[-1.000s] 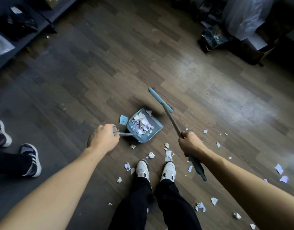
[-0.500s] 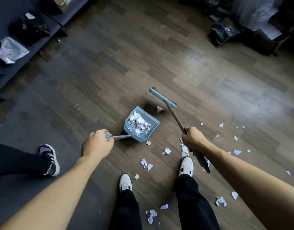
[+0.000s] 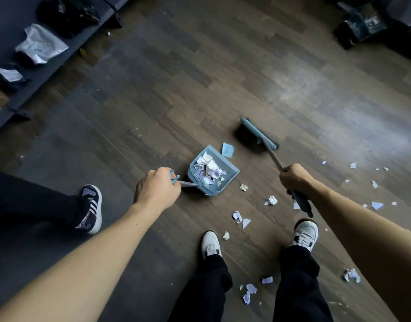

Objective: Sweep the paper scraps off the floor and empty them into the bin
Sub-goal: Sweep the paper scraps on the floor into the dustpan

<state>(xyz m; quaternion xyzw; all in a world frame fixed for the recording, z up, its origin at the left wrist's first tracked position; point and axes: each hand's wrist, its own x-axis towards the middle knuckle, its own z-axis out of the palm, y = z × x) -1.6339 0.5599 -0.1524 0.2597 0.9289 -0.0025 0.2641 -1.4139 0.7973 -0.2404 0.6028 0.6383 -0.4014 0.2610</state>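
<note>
Paper scraps (image 3: pixel 209 169): torn and crumpled, white, cream and pale lilac, heaped inside the dustpan; others loose on the boards to the right and around the feet.
Dustpan (image 3: pixel 230 171): light blue plastic, squarish, comb teeth along the rear edge; mid-frame, ahead of the feet; open mouth pointing away and to the right, toward the broom head; on the boards or just above them, cannot tell.
Dustpan handle (image 3: pixel 188 183): thin grey rod, long axis running from the pan's rear back and left into the left grip.
Left grip (image 3: pixel 157 190): knuckles up, fingers curled tight round the blue end of the dustpan handle.
Blue scrap (image 3: pixel 227 149): flat, squarish, lying just off the pan's mouth, between pan and broom head.
Broom (image 3: pixel 258 133): blue head over dark bristles, slightly blurred, beyond the pan and to its right; head's long axis slanting from far left to near right; shaft running from the head back to the right grip, dark end jutting out behind it.
Right grip (image 3: pixel 295 180): closed round the broom shaft, well apart from the left grip.
Floor (image 3: pixel 200 77): dark wood-look planks, pale glare at the right.
White sneakers (image 3: pixel 211 245): below black trousers, spread apart, scraps between them.
Striped sneaker (image 3: pixel 90 209): dark with white stripes, a second person's, at the left edge.
Shelf (image 3: pixel 60 63): low and dark, upper left.
Silver bags (image 3: pixel 41 44): crinkled, lying on the shelf.
</note>
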